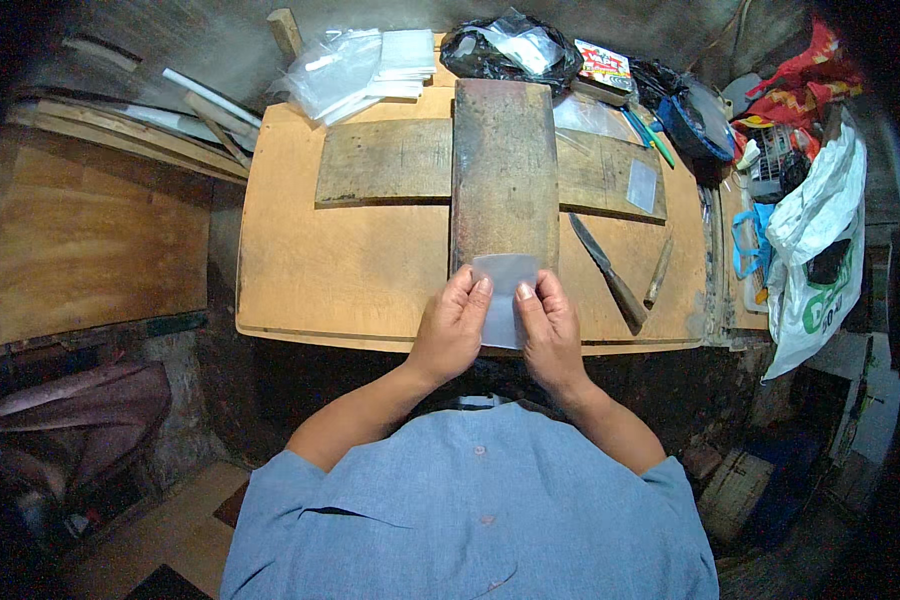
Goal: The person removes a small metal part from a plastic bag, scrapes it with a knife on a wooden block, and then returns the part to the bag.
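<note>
- The wooden surface (340, 270) fills the middle of the view, its near edge just ahead of the person's blue shirt (470, 510).
- A long dark board (503, 170) lies upright along the surface's centre, crossing a wider grey plank (385, 160) that lies sideways beneath it.
- A white plastic bag (815, 250) hangs at the far right edge; a black bag (510, 50) and a stack of clear plastic pouches (355, 65) sit at the far end.
- The left hand (452, 325) and right hand (548, 325) are raised side by side over the near edge, fingers curled, each pinching one side of a small clear plastic pouch (505, 285).
- The pouch stands between the two hands, its top overlapping the dark board's near end.
- A knife (610, 275) lies on the surface just right of the right hand, apart from it.
</note>
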`<state>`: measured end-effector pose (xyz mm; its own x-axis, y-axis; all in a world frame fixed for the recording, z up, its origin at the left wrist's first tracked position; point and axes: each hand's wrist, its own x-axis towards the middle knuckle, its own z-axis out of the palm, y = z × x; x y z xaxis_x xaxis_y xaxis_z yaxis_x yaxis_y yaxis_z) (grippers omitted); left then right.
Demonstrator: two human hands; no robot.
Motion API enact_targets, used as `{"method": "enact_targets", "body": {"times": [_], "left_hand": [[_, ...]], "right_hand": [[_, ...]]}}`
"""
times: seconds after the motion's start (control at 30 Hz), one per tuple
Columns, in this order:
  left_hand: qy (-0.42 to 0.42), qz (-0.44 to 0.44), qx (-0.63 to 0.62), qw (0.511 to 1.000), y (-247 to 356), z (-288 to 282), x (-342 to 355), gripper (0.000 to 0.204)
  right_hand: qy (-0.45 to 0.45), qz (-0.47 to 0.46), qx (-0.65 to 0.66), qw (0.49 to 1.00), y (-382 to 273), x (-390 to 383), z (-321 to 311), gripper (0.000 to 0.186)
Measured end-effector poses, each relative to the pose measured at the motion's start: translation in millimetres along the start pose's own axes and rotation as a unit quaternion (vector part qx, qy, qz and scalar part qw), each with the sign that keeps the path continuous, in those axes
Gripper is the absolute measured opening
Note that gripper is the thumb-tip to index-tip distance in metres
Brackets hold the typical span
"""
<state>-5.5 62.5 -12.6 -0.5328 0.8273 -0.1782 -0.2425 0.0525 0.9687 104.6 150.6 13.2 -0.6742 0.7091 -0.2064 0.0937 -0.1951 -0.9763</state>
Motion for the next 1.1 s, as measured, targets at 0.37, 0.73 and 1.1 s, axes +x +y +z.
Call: {"method": "enact_targets", "body": {"times": [0.37, 0.73, 1.1], "left_hand": [[0.024, 0.036, 0.118, 0.992, 1, 2, -3, 0.021], [0.037, -0.05, 0.032, 0.998, 5, -14, 1, 0.019], [-0.17, -0.219, -0.269, 0.922, 10, -6, 4, 0.048]], "right_hand": [[0.026, -0.029, -0.078, 0.996, 16, -5, 10, 0.019], [0.064, -0.023, 0.031, 0.997, 21, 2, 1, 0.016], [-0.102, -0.001, 0.047, 0.994, 8, 0, 1, 0.024]]}}
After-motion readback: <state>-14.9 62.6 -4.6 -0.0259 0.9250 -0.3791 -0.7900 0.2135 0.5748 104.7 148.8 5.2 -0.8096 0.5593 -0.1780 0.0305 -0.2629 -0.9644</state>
